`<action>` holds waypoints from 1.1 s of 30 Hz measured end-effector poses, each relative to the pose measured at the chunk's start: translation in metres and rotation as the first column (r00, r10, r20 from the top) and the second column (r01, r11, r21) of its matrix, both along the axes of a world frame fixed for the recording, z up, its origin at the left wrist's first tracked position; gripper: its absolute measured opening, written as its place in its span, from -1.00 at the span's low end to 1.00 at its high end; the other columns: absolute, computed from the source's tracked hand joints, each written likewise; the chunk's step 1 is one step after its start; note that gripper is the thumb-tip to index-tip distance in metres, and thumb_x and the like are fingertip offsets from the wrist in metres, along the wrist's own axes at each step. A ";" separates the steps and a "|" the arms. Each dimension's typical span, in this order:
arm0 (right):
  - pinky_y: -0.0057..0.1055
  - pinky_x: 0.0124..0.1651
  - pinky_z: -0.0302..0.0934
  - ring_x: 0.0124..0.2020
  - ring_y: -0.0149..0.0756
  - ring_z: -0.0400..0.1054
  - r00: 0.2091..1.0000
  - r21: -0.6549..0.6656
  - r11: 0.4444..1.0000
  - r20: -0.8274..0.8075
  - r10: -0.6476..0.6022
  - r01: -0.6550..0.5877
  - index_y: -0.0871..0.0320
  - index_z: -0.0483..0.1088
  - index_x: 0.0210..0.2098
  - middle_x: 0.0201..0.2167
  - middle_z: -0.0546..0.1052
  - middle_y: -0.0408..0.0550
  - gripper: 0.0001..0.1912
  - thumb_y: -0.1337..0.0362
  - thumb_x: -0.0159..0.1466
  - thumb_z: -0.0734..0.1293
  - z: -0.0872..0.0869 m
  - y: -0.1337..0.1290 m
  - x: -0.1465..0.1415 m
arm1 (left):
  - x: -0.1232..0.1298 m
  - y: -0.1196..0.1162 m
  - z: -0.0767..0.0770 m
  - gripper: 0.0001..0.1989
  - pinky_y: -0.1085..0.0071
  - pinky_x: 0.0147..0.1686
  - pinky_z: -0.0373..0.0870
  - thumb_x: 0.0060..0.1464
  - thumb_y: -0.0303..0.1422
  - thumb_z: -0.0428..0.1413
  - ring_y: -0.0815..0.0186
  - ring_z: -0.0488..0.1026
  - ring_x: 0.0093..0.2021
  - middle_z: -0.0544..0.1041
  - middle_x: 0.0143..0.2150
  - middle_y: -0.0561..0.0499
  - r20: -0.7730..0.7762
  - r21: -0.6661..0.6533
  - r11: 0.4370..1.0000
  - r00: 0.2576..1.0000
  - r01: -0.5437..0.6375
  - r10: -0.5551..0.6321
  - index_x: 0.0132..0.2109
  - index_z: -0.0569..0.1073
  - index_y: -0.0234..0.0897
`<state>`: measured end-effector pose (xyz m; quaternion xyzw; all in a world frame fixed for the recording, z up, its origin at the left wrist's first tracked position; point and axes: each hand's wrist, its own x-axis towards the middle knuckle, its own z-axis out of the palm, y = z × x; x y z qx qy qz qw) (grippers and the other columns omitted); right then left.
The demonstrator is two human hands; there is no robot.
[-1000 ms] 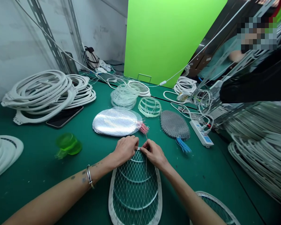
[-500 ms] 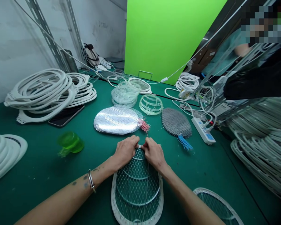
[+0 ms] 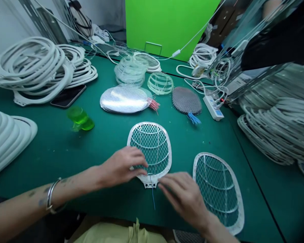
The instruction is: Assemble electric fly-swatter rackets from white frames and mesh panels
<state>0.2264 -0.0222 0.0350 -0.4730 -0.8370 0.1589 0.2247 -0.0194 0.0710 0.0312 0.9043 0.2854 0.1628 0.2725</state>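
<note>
**Mesh racket frame on a green bench mat, seen from my head.** The white plastic racket frame [image 3: 149, 152], strung with wire mesh, lay flat at the centre of the green bench mat [image 3: 53, 158], its neck [image 3: 150, 182] toward me and a thin blue wire [image 3: 153, 199] trailing from it. My left hand [image 3: 123, 167] lay over the lower left of the frame, fingers across the rim and onto the mesh; I cannot tell whether it was gripping or only resting there. My right hand [image 3: 183, 199], blurred, was open with fingers spread, just beside the neck and holding nothing.

The frame looked light and stiff at the rim, while the fine mesh seemed easily dented, so the rim or neck appeared the safer hold; the thin wire could snag.

A second mesh frame [image 3: 219, 189] lay at lower right. Beyond, at upper centre, were a silver perforated oval with pink wires [image 3: 124, 99] and a grey mesh oval with blue wires [image 3: 186, 100]. Stacked white plastic frames [image 3: 32, 67] and a smartphone [image 3: 68, 95] lay at upper left, and a power strip [image 3: 213, 107] at right.
</note>
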 end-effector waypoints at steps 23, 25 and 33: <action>-0.22 -0.03 0.06 -0.21 -0.26 0.32 0.985 0.063 0.997 0.170 0.029 -0.040 0.07 0.42 0.01 -0.28 0.51 -0.08 -0.75 0.34 0.38 0.23 -0.021 -0.024 -0.016 | -0.004 -0.041 -0.021 -0.71 0.19 -0.04 0.36 0.26 -0.52 -0.04 0.18 0.45 -0.07 0.51 -0.05 -0.09 -0.260 0.350 0.922 0.963 0.165 -0.073 0.04 0.44 -0.20; -0.23 -0.04 0.04 -0.21 -0.26 0.33 0.990 -0.010 0.998 0.126 0.065 -0.064 0.05 0.42 -0.02 -0.29 0.52 -0.10 -0.79 0.32 0.38 0.24 -0.019 -0.020 -0.016 | -0.004 -0.041 -0.015 -0.68 0.10 0.14 0.23 0.24 -0.50 -0.03 0.11 0.37 0.13 0.43 0.16 -0.12 -0.284 0.330 0.925 0.954 0.189 -0.093 0.08 0.43 -0.20; -0.35 -0.32 -0.03 -0.40 -0.33 0.33 0.979 -0.403 0.902 0.184 -0.089 0.157 0.10 0.29 -0.46 -0.46 0.48 -0.21 -0.73 0.18 0.24 0.43 -0.008 0.033 -0.024 | -0.002 -0.030 0.005 -0.59 -0.03 0.39 -0.31 0.22 -0.34 0.04 0.13 0.05 0.38 0.40 0.23 0.03 -0.240 0.084 0.965 0.945 0.247 -0.221 0.21 0.38 -0.15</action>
